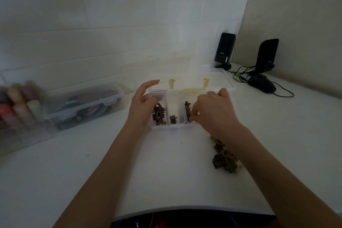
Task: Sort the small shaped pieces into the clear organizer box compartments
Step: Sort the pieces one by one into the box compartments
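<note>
A clear organizer box (170, 126) with its lid open sits in the middle of the white table. Its left compartment holds several brown pieces (158, 114), the middle one a single dark piece (173, 119), and more pieces lie in the right one (187, 109). My left hand (143, 103) rests against the box's left side, fingers spread. My right hand (214, 111) is over the right compartment, its fingertips pinched on a small dark piece. A loose pile of brown and green pieces (223, 159) lies on the table under my right forearm.
A closed clear container (83, 105) with coloured items and a rack of coloured bottles (20, 105) stand at the left. Two black speakers (224, 50) (266, 55), a black mouse (261, 84) and cables sit at the back right. The table's front edge curves near my body.
</note>
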`<action>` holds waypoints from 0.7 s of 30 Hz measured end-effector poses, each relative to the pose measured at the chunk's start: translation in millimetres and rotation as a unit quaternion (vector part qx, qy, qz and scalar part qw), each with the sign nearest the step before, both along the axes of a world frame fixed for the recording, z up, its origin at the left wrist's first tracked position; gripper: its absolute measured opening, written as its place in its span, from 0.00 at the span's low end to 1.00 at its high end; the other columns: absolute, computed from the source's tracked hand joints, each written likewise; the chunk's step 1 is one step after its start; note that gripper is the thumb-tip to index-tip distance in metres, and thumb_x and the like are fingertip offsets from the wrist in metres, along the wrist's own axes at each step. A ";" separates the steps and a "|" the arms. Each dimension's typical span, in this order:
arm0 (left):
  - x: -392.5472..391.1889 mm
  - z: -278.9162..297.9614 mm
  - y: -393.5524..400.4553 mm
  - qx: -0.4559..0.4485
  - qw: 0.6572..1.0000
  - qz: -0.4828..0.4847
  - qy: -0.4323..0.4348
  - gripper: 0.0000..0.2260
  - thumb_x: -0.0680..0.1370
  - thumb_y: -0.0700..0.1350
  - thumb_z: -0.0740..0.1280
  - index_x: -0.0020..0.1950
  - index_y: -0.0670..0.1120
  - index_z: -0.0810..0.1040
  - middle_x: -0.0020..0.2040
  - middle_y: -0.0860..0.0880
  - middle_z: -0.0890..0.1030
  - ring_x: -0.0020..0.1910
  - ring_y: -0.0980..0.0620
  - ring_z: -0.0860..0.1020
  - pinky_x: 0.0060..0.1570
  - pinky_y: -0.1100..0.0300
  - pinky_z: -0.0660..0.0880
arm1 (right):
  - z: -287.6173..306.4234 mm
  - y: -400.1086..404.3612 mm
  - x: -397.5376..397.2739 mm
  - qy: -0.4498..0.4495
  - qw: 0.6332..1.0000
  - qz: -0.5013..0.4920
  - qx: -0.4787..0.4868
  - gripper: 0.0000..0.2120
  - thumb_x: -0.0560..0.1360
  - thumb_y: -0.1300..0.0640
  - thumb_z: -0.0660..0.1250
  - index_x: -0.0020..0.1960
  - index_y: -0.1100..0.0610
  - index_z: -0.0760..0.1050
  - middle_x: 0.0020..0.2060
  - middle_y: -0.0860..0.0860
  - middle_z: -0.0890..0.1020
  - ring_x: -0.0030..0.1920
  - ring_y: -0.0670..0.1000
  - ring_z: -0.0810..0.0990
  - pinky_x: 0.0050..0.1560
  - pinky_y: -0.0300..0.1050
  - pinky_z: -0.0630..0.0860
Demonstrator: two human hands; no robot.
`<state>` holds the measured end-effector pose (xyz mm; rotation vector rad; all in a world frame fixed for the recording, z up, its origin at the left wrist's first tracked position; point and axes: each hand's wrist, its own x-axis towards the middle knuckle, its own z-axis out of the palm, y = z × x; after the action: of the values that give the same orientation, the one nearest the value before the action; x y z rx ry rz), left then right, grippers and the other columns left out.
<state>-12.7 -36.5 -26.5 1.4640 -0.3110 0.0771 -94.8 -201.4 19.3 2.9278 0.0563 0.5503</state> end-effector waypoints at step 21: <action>-9.8 5.4 -0.7 0.001 1.000 0.005 -0.002 0.19 0.75 0.33 0.65 0.59 0.54 0.77 0.43 0.46 0.80 0.42 0.49 0.72 0.34 0.64 0.70 | -39.2 -51.6 -79.8 -0.042 0.948 -0.088 0.303 0.09 0.71 0.43 0.67 0.47 0.44 0.80 0.36 0.42 0.72 0.37 0.44 0.72 0.49 0.49 0.69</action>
<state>-22.5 -37.2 -21.1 1.4674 -0.3073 0.0882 -174.6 -253.0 -19.8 3.4327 -0.4611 0.7773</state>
